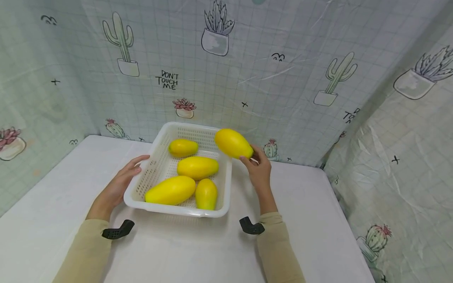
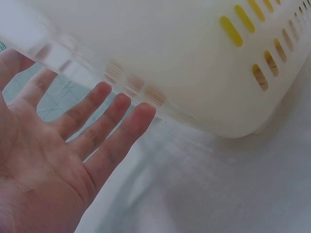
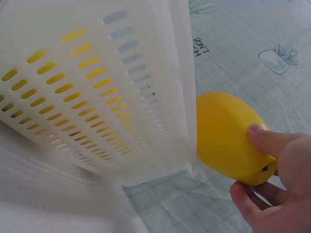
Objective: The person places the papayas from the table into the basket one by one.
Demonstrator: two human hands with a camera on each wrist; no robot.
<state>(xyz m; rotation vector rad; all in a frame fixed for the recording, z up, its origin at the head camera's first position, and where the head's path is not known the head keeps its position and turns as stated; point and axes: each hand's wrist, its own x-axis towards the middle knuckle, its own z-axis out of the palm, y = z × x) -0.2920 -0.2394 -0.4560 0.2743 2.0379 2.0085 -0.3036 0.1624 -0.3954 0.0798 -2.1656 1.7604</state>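
Observation:
A white slotted plastic basket (image 1: 226, 188) sits on the table with several yellow papayas inside. Two papayas, one longer (image 1: 170, 190) and one short (image 1: 206, 194), lie near its front; another (image 1: 197, 168) is in the middle and a small one (image 1: 183, 147) at the back left. My right hand (image 1: 260, 171) pinches a yellow papaya (image 1: 232, 143) by its narrow end, thumb on one side and fingers below, above the basket's back right rim. Fairly straight, the fingers of my left hand (image 2: 63, 141) spread along the basket's left side, fingertips right at its wall.
The white table (image 1: 184, 251) runs back to a hanging sheet (image 1: 247, 78) printed with cacti and potted plants, which also closes off both sides. Black wrist mounts sit on the left sleeve (image 1: 85, 243) and the right sleeve (image 1: 277, 247).

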